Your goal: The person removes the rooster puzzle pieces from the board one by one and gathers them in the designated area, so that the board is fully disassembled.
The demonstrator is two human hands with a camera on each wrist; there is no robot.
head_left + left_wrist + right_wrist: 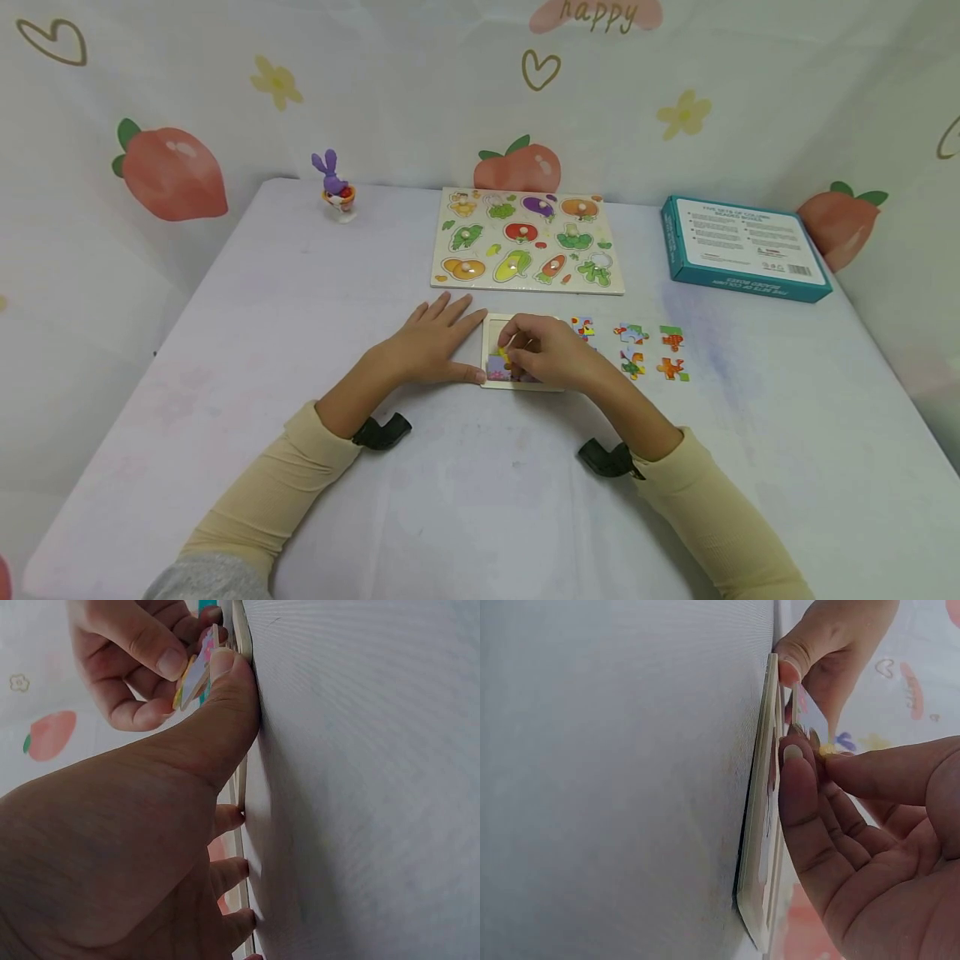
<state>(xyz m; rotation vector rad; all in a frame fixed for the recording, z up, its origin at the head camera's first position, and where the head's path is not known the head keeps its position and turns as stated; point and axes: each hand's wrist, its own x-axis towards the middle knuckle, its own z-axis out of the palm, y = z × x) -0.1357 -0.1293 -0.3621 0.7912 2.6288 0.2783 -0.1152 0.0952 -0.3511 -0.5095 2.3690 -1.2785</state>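
A small square wooden puzzle tray (525,387) lies flat on the table in front of the person. The left hand (427,346) rests palm down to its left with fingers spread, the thumb touching the tray's near left corner. Over the tray, the right hand (551,350) pinches a jigsaw piece (810,712) between thumb and fingers. That piece, lilac with pink and yellow print, is tilted up from the tray near the left thumb (225,671). The right hand hides much of the tray's inside. Several loose jigsaw pieces (632,362) lie to the right of the tray.
Behind the tray lies a vegetable peg board (487,250). A teal box (750,250) sits at the back right, and a purple rabbit figurine (331,175) stands at the back left. A printed cloth (405,100) hangs behind the table (465,500).
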